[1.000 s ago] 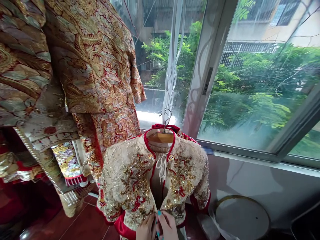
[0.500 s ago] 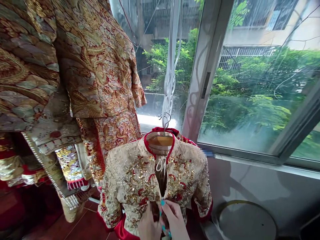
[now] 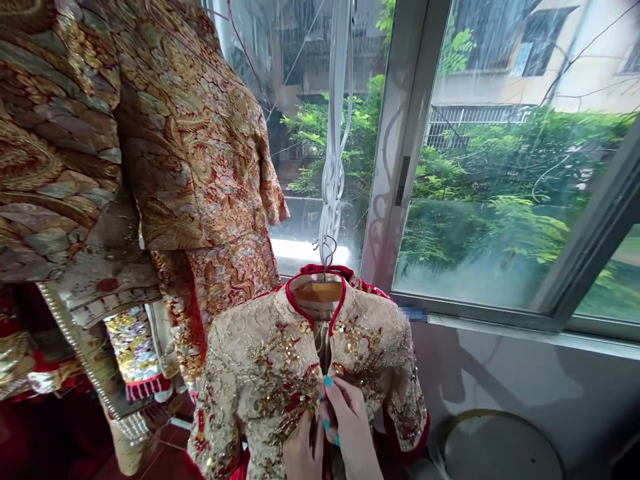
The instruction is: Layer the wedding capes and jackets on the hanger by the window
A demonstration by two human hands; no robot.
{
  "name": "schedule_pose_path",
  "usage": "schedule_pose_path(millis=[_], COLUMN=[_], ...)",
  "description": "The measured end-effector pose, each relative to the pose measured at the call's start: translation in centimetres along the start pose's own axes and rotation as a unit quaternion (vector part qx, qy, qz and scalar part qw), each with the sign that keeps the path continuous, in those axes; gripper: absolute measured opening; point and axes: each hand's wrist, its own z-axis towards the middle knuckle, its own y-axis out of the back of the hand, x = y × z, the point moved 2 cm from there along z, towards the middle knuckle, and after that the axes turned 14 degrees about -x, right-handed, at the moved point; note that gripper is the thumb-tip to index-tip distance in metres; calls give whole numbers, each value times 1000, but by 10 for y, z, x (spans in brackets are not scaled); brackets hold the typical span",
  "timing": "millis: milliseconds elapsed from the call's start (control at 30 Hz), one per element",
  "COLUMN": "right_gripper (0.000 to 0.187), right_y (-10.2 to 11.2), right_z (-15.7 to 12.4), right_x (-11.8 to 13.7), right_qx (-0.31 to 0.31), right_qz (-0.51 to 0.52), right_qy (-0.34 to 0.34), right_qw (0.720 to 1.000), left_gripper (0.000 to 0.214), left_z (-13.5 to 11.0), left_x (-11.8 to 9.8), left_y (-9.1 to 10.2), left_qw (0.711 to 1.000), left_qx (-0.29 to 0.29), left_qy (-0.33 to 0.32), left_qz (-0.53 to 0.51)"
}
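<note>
A cream jacket (image 3: 260, 373) with gold and red sequin embroidery and red trim hangs on a wooden hanger (image 3: 317, 291) from a white ornate window grille (image 3: 333, 167). Both hands pinch its front opening at mid-chest. My left hand (image 3: 300, 453) grips the left edge of the opening. My right hand (image 3: 350, 427), with teal nails, holds the right edge just beside it, fingers pressed together. The two front edges meet above the hands.
Several gold and red embroidered garments (image 3: 190, 153) hang at the left, close to the jacket. A sliding window (image 3: 500, 200) with greenery outside fills the right. A round white stool top (image 3: 500, 453) stands at the lower right by the wall.
Both hands have moved up the jacket's front, and the gap between its two edges has closed further up. The view has shifted slightly downward and left.
</note>
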Motion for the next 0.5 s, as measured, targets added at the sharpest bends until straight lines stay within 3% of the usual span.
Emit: schedule_pose_path(millis=[200, 500], right_gripper=[53, 49], right_y=[-19, -49], right_z=[7, 24], right_x=[31, 69], right_qx=[20, 47], right_qz=[14, 26], right_qy=[30, 83], right_qw=[999, 995], left_gripper=[47, 46], left_z=[13, 9], left_x=[-6, 12], left_y=[-2, -19], left_qw=[999, 997], left_qx=[-15, 6], left_qy=[24, 76], left_qz=[-22, -35])
